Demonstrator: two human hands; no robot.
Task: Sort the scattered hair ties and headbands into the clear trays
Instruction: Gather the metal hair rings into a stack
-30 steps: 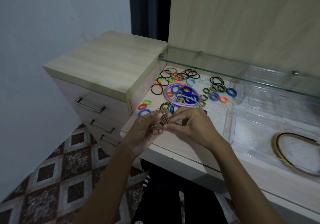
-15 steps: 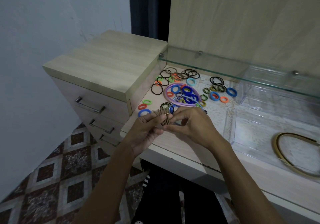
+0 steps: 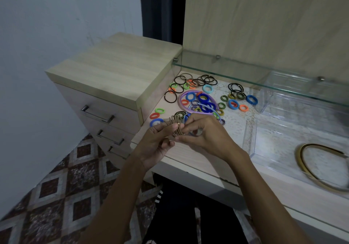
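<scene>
We see the vanity countertop running from a taller drawer cabinet at its left end, with a glass shelf along its rear edge. At the right end of the countertop a large clear tray sits against the front edge and contains a gold headband; a second clear tray lies behind it, under the glass shelf. Near the left rear corner we find a purple headband lying flat among scattered hair ties in black, blue, orange and green, spread from the rear edge toward the front. Above the front-left corner of the countertop, our left hand and right hand meet around a bundle of brown hair ties. The left hand's fingers are curled around the bundle from below, and the right hand pinches it between thumb and fingertips from the right side. The bundle is held clear of the surface.
</scene>
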